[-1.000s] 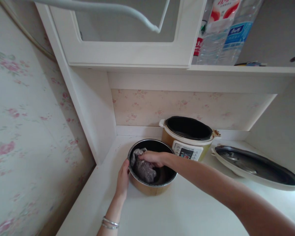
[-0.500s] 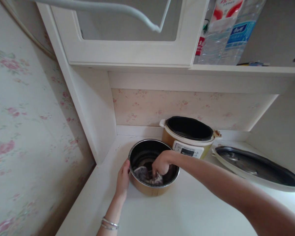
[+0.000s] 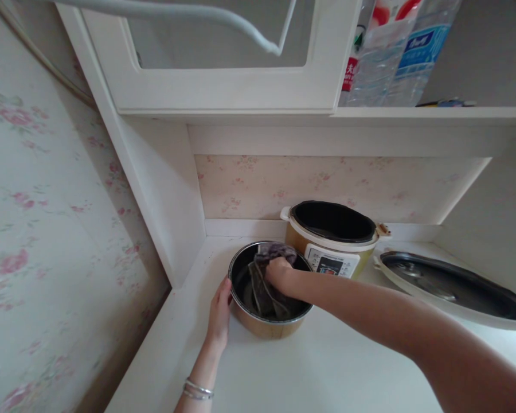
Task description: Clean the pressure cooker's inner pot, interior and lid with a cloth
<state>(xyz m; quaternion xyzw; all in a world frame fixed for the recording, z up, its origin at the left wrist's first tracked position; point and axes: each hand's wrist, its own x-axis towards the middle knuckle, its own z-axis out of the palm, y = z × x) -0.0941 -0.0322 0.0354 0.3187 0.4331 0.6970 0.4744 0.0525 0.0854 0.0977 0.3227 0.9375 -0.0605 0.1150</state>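
A round metal inner pot [image 3: 262, 328] with a dark inside and a gold outer wall stands on the white counter [image 3: 309, 373]. My left hand [image 3: 221, 312] presses against its left outer wall, fingers at the rim. Reaching into the pot, my right hand [image 3: 278, 274] is closed on a grey cloth [image 3: 264, 289]. The cloth is pushed against the far inner wall and hangs down to the bottom.
A gold and white rice cooker body [image 3: 332, 244] stands open just behind the pot, against the back wall. Its dark lid [image 3: 451, 287] lies on the counter to the right. A white cabinet door [image 3: 223, 63] and a shelf with plastic bottles [image 3: 395, 51] hang overhead.
My right hand has carried the cloth from the pot's left side, down across the bottom, up to the far wall. My left hand has stayed on the pot's left wall.
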